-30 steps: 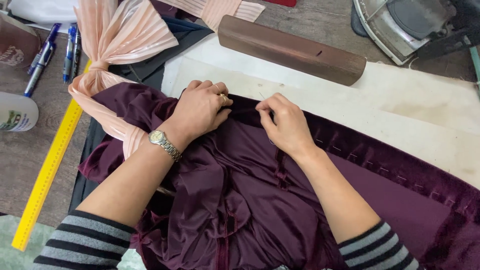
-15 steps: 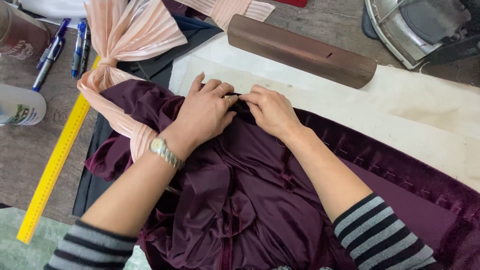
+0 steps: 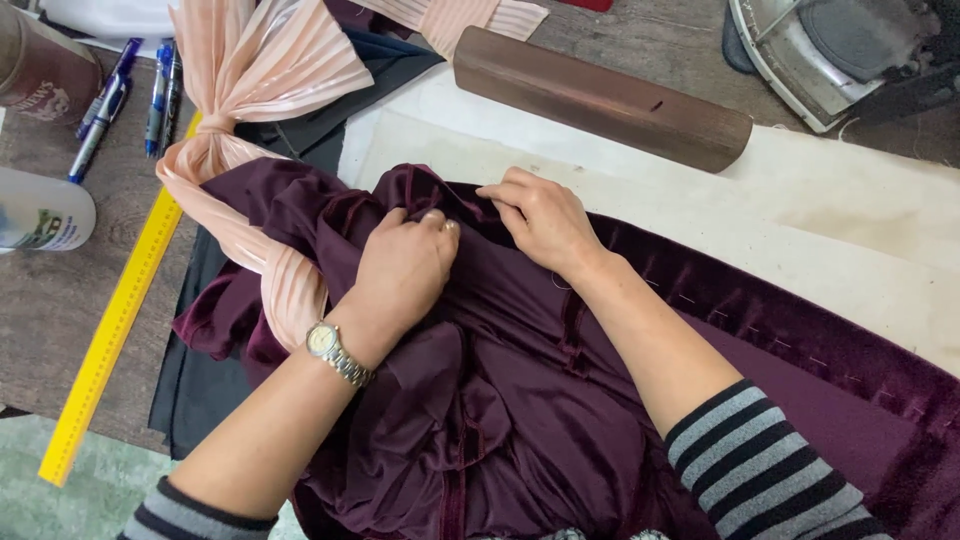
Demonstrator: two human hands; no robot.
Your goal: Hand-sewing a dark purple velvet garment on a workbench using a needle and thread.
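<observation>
Both hands had shifted left along the hem; left hand (image 3: 405, 270) and right hand (image 3: 545, 220) pinched the purple velvet (image 3: 520, 400) closed, its right edge already stitched, the bunched left part not.

A ruler (image 3: 112, 330) lies left of the garment (image 3: 520, 400), a wooden block (image 3: 600, 97) behind it, pens (image 3: 135, 100) far left.

Both forearms reach forward, striped sleeves pushed back — a wristwatch on the left wrist. Left hand (image 3: 405, 270) and right hand (image 3: 540, 215) meet knuckle-close, fingers curled and pinching.
</observation>
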